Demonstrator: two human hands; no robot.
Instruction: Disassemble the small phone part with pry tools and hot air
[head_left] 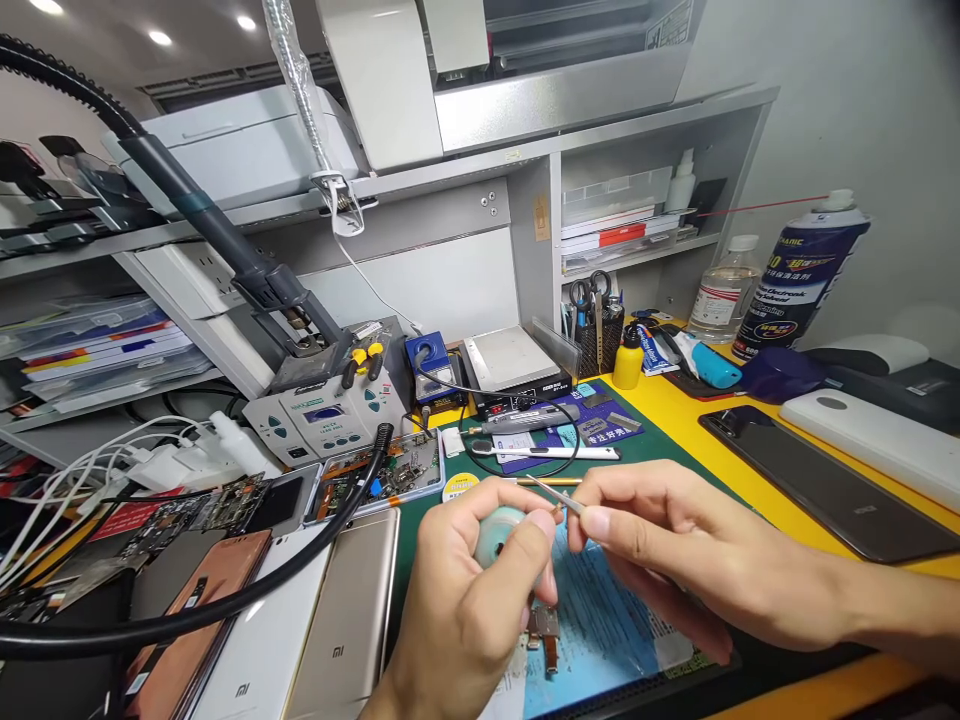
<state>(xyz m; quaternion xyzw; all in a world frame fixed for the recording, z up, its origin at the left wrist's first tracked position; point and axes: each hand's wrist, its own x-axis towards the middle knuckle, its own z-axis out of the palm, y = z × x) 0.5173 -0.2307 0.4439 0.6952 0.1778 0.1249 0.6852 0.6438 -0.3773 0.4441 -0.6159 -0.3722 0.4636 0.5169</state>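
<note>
My left hand (465, 590) is closed around a small pale round container (496, 528), held above the green work mat (660, 450). My right hand (660, 550) pinches thin metal tweezers (553, 494), whose tips meet the left fingers beside the container. Under the hands, a small circuit part (543, 630) lies on a blue sheet (600, 620).
Several phones and back covers (330, 620) lie at the left with a thick black cable (247, 600) across them. A soldering station (330, 415), a heating plate (510, 360), a yellow bottle (628, 358), a spray can (802, 275) and a dark phone (825, 485) surround the mat.
</note>
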